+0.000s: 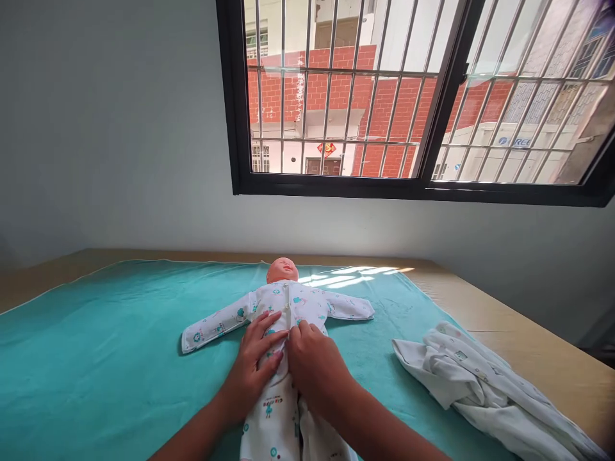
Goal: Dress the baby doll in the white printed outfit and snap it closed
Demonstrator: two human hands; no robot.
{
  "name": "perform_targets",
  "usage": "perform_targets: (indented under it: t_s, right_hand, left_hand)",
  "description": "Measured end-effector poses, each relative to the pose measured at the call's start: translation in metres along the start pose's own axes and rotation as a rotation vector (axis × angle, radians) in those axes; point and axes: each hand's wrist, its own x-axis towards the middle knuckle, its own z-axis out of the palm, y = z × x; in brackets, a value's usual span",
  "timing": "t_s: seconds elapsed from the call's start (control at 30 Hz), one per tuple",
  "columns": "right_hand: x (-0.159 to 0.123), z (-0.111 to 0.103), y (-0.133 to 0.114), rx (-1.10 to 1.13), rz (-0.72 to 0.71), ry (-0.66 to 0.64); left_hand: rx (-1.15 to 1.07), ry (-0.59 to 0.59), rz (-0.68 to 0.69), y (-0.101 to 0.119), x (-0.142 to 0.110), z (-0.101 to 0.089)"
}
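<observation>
A baby doll [282, 270] lies on its back, dressed in a white long-sleeved baby romper [310, 301] with small coloured prints. Both sleeves stretch out to the sides. My left hand [254, 358] rests on the romper's belly with its fingers apart, the index fingertip near the front opening. Just right of it, the curled fingers of my right hand [314, 358] pinch the romper at its middle front edge. What lies between those fingertips is hidden. The romper's legs run toward me, partly under my right forearm.
A turquoise cloth [120, 358] covers much of the wooden table [538, 346]. To the right lies a crumpled white printed garment [475, 378]. Behind the table stand a grey wall [120, 141] and a black-framed window [331, 186] with metal bars.
</observation>
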Motion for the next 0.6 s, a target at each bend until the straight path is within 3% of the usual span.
perform_targets:
  t_s: [0.17, 0.4, 0.6]
  right_hand:
    - [-0.004, 0.003, 0.019, 0.225, -0.074, 0.066]
    - [-0.012, 0.011, 0.03, 0.665, -0.051, 0.192]
    - [-0.009, 0.019, 0.028, 0.703, 0.031, 0.288]
  left_hand:
    - [0.063, 0.002, -0.005, 0.006, 0.001, 0.0]
    - [0.059, -0.027, -0.069, 0.02, 0.005, -0.002]
    - [-0.007, 0.031, -0.141, 0.03, 0.011, 0.0]
